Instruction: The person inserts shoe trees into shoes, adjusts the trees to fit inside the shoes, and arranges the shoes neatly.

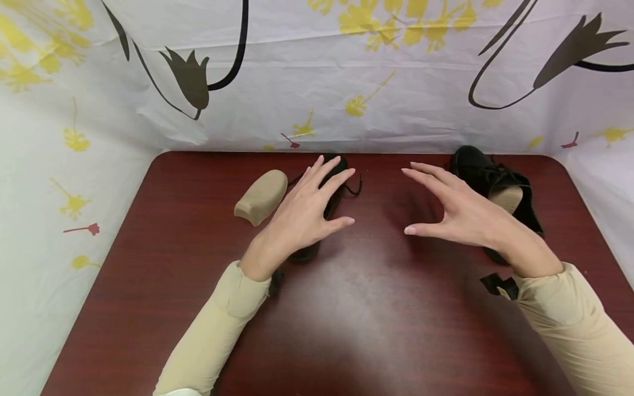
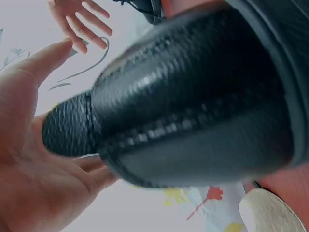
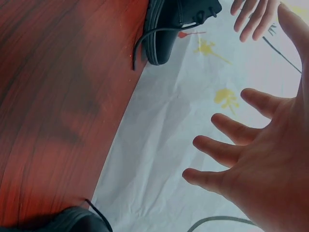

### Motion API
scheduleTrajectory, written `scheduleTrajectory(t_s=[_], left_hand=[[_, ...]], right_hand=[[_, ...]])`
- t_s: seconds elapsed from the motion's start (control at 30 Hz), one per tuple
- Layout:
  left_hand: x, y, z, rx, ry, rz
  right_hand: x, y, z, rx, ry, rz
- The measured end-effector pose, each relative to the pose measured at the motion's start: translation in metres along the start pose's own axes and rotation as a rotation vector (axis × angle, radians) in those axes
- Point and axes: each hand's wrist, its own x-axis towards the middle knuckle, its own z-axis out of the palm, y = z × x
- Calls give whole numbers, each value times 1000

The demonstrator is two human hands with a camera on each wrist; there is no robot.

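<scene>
My left hand [image 1: 303, 212] hovers over a black lace-up shoe [image 1: 304, 255], its fingers spread. The hand hides much of this shoe in the head view; in the left wrist view the shoe's stitched heel [image 2: 183, 96] with a pull tab fills the middle, the palm beside it. Left of the shoe lies a beige foot-shaped insert [image 1: 262, 195]. Held in the air over the right half of the table, my right hand [image 1: 465, 212] has its fingers extended and nothing in them. Just beyond it stands a second black shoe [image 1: 470, 165], a beige piece [image 1: 507, 199] showing in its opening.
Both shoes stand toward the back of a dark red wooden table [image 1: 346, 330]. A white cloth [image 1: 277, 82] printed with flowers hangs behind and along the sides. From the left-hand shoe a loose black lace [image 1: 358, 190] trails onto the tabletop.
</scene>
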Motion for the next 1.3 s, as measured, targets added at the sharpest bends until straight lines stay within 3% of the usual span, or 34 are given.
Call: scheduleTrajectory(t_s=[0.33,0.63,1.3], left_hand=[[-10,-15,-5,-29,-26,-45],[-17,-25,-7,-52,9,-66],[-35,-49,-16,-81,56,-114]], right_hand=[[7,-8,10,-44,13,-56],[11,-12,18,-107,45,-137],[28,-24,32,-121,18,-137]])
